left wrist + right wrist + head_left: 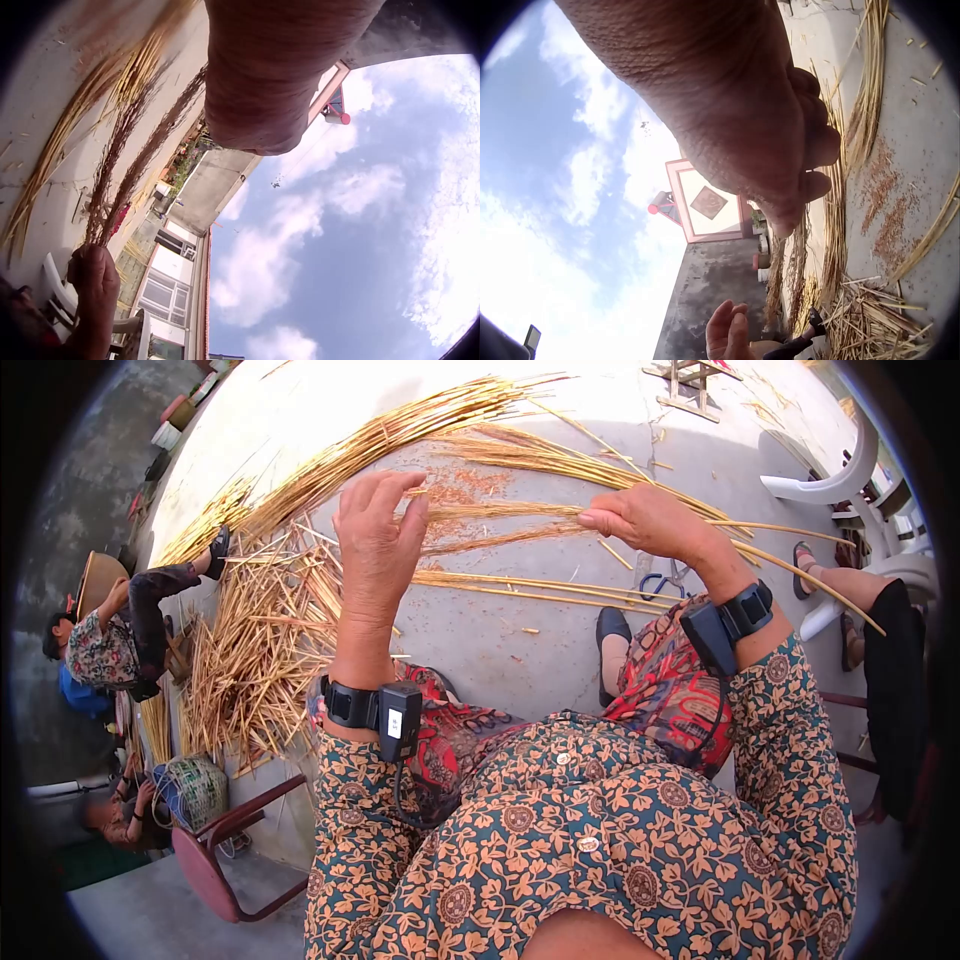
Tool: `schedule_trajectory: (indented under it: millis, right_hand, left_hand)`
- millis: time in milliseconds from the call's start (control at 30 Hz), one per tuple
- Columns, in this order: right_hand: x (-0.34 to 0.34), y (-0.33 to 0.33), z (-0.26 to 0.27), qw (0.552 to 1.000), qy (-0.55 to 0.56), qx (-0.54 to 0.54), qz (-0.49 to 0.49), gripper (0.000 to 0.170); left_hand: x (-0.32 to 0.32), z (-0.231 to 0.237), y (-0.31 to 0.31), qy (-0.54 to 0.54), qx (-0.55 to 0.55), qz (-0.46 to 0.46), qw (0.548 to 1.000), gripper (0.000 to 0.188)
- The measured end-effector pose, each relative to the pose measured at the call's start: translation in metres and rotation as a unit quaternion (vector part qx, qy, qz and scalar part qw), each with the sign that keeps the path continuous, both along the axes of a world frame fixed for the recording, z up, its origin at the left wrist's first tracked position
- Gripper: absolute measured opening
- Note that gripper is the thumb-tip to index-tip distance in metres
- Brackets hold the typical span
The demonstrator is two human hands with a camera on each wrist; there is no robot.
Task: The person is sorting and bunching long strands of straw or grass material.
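Stalks (500, 512) stretch leftward from inside the right hand (650, 522) toward the left hand (378, 545), at upper centre. Behind them, I see a long bundle (375, 448) on the ground (500, 670). Left of the left hand lies a heap of short stalks (255, 650), with another person (105, 645) beyond it, far left. Scissors (660, 588) lie below the right hand; a chair (205, 870) stands lower left, beside a basket (203, 785); a stool (690, 390), upper right.

Grey floor (490, 645): long stalk bundles (390, 436), heap of shorter stalks (250, 650), reddish crumbs (465, 485) scattered near bundles.
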State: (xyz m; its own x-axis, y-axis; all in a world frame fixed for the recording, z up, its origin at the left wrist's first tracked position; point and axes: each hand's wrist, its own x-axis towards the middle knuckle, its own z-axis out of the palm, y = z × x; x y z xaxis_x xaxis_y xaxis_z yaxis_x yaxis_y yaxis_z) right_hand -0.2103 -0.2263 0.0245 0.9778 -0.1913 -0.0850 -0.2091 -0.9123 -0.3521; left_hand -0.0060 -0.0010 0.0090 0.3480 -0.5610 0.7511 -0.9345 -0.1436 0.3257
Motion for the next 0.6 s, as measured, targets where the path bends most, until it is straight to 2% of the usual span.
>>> schedule_trajectory:
  millis: [67,133,267,367,600]
  right_hand:
    - [0.0,-0.001,-0.009,0.997,-0.065,-0.024,0.037,0.047]
    - [0.001,0.002,-0.007,0.997,-0.053,-0.031,0.042,0.046]
    - [0.006,0.008,0.002,0.997,0.008,-0.077,0.029,0.049]
    - [0.004,0.008,0.0,0.995,-0.021,-0.088,0.037,0.049]
    - [0.006,0.01,0.004,0.99,-0.011,-0.132,0.042,0.048]
  left_hand:
    - [-0.004,-0.007,-0.006,-0.005,0.033,-0.039,0.999,0.015]
    - [-0.007,-0.008,-0.009,-0.004,0.065,-0.07,0.995,0.015]
    - [-0.01,-0.009,-0.009,0.009,0.093,-0.076,0.993,0.013]
    - [-0.012,-0.009,-0.008,0.014,0.113,-0.072,0.991,0.012]
    - [-0.012,-0.008,-0.009,0.026,0.129,-0.092,0.987,0.009]
